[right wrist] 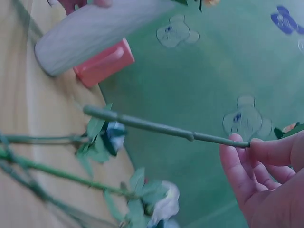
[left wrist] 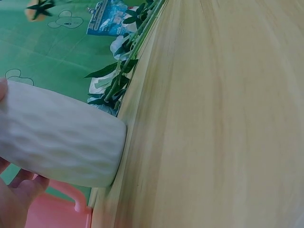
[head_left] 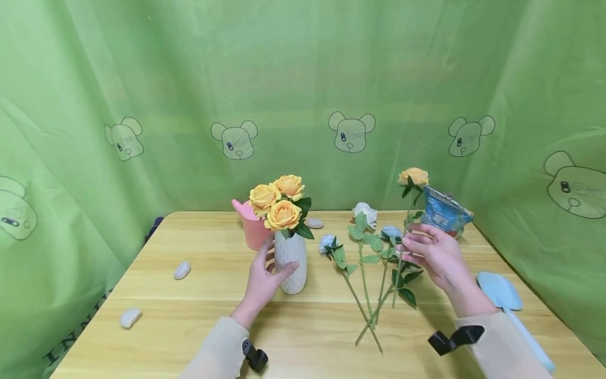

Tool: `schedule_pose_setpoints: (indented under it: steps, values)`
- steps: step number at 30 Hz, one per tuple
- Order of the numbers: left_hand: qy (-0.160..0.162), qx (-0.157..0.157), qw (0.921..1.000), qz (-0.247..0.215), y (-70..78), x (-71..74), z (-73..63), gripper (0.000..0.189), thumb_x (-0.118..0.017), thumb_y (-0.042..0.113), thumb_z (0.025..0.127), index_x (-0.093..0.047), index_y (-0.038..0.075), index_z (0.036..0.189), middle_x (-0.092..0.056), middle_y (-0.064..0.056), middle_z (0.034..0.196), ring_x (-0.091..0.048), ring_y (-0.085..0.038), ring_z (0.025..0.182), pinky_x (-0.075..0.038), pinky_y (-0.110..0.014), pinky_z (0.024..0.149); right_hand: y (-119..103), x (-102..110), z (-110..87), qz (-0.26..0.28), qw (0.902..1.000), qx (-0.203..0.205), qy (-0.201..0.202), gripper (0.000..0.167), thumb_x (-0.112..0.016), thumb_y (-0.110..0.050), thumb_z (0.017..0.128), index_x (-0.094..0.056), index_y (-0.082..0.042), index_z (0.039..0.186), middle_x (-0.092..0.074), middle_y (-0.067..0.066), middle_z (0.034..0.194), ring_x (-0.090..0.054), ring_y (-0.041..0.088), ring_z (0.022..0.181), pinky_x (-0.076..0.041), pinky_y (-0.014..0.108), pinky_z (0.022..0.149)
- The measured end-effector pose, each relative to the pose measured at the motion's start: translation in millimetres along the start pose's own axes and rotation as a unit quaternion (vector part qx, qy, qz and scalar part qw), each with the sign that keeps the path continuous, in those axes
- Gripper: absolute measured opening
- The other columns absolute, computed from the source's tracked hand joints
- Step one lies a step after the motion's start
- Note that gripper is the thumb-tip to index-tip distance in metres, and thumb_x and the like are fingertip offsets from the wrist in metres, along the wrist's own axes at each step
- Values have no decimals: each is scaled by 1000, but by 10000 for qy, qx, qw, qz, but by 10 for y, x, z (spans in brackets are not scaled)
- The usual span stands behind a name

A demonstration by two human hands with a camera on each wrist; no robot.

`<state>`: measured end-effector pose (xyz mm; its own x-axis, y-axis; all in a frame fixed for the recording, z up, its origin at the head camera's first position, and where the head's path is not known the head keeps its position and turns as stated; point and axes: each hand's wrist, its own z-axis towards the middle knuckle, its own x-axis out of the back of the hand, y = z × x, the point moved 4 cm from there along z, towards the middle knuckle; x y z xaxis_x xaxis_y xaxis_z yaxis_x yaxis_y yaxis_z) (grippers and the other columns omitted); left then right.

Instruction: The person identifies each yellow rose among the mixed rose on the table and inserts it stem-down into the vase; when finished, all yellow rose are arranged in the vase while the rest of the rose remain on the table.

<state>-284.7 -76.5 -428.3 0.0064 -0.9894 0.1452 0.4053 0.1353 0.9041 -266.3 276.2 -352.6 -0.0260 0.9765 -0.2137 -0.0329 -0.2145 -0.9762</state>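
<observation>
My left hand (head_left: 263, 281) grips a white textured vase (head_left: 294, 266) from its left side, thumb across the front. Three yellow roses (head_left: 283, 215) stand in the vase. In the left wrist view, the base of the vase (left wrist: 90, 142) meets the table. To the right, my right hand (head_left: 440, 258) holds a single yellow rose (head_left: 414, 177) upright by its stem. The right wrist view shows thumb and index finger pinching that green stem (right wrist: 156, 127), whose lower end points toward the vase. Beneath it lie several white and pale blue roses (head_left: 362, 252) with crossing stems.
A pink watering can (head_left: 254, 231) stands behind the vase. At the right are a blue snack-like bag (head_left: 444, 211) and a light blue toy shovel (head_left: 502, 291). Pale stones (head_left: 182, 270) lie at the left, another stone (head_left: 314, 223) behind the vase. Green curtain surrounds the wooden table (head_left: 203, 326).
</observation>
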Motion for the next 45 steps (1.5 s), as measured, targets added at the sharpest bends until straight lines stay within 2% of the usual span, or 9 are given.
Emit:
schedule_pose_setpoints:
  steps: [3, 9, 17, 21, 25, 29, 32, 40, 45]
  values:
    - [11, 6, 10000, 15, 2, 10, 7, 76, -76, 36, 76, -35, 36, 140, -43, 0, 133, -50, -24, 110, -45, -42, 89, -117, -188, 56, -202, 9993, 313, -13, 41, -64, 2, 85, -43, -2, 121, -57, 8, 98, -67, 19, 81, -54, 33, 72]
    - [29, -29, 10000, 36, 14, 25, 4, 76, -77, 35, 76, -35, 33, 140, -43, -2, 134, -49, -25, 110, -45, -43, 89, -349, -566, 206, -260, 9965, 795, 80, 36, -64, 7, 83, -49, -5, 113, -56, 13, 99, -67, 20, 78, -54, 33, 70]
    - [22, 26, 10000, 64, -7, 18, 6, 75, -76, 39, 76, -36, 36, 139, -44, 2, 133, -50, -23, 110, -45, -41, 89, -677, -1137, 386, -575, 9923, 1076, 195, 46, -62, 4, 84, -44, -1, 126, -53, 19, 109, -65, 23, 85, -54, 34, 75]
    - [11, 7, 10000, 68, -1, 16, 11, 74, -76, 38, 76, -36, 36, 139, -44, 1, 132, -50, -23, 110, -45, -41, 89, -879, -1385, 443, -126, 9896, 1416, 209, 46, -63, 5, 83, -45, -1, 125, -55, 16, 105, -65, 24, 83, -54, 34, 74]
    - [-30, 2, 10000, 82, 5, 6, 14, 74, -76, 38, 76, -36, 36, 139, -44, 1, 132, -50, -24, 111, -45, -42, 90, -999, -1587, 481, 457, 9802, 1917, 202, 42, -63, 8, 82, -48, -1, 119, -56, 14, 100, -66, 25, 80, -55, 35, 71]
    - [-40, 17, 9999, 96, -13, -2, 13, 75, -76, 38, 76, -36, 36, 139, -44, 1, 132, -50, -24, 111, -45, -43, 90, -1009, -1754, 496, 764, 9689, 2351, 115, 37, -63, 11, 81, -50, -1, 115, -58, 13, 95, -66, 27, 78, -55, 36, 69]
    - [-9, 19, 9999, 102, -26, -4, 9, 75, -76, 38, 76, -36, 36, 139, -44, 0, 133, -50, -24, 110, -45, -43, 89, -956, -1852, 495, 812, 9654, 2479, 38, 35, -62, 12, 81, -52, -2, 111, -59, 13, 93, -66, 28, 78, -55, 37, 68]
    - [-11, 104, 9999, 80, -6, -5, 0, 75, -77, 32, 77, -36, 34, 140, -44, 0, 133, -50, -24, 111, -44, -42, 90, -680, -1920, 493, 512, 9727, 2255, -175, 33, -64, 9, 82, -52, -4, 110, -60, 14, 95, -66, 27, 80, -54, 40, 72]
    - [-89, 68, 9999, -1, 192, 1, -39, 73, -75, 20, 80, -36, 22, 142, -43, -9, 134, -49, -30, 111, -43, -46, 91, -503, -1886, 496, 427, 9763, 2113, -216, 33, -64, 6, 83, -51, -4, 111, -60, 12, 95, -66, 28, 82, -55, 36, 71]
